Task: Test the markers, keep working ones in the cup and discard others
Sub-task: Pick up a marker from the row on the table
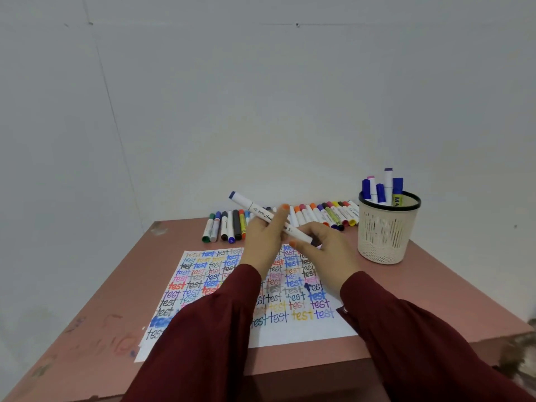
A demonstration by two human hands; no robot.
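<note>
The marker [246, 202] I'm testing is white with a dark blue cap. It is held in the air above the far edge of the paper, slanting from its capped end at the upper left down to the right.

At the far left, the pinkish table [116, 285] has smudges of old ink near its front corner. The paper [203, 274] lies flat in the middle of the table, covered in rows of the word "test" in many colours. My dark red sleeves [208, 329] cross over its near part.

Along the back edge of the table, against the wall, a row of markers [226, 224] lies side by side, running from green and blue ones on the left to yellow and red ones on the right. My hands hide the middle of the row.

My left hand [262, 242] holds the marker's barrel between thumb and fingers, with one finger pointing up. My right hand [327, 250] is just beside it, its fingers curled round the marker's lower end. I cannot tell whether that end has a cap on it.

On the right stands the cup [385, 230], a cream mesh one with a black rim, set apart from the paper. Several markers in it [388, 184] stand upright, mostly with blue or purple caps.
</note>
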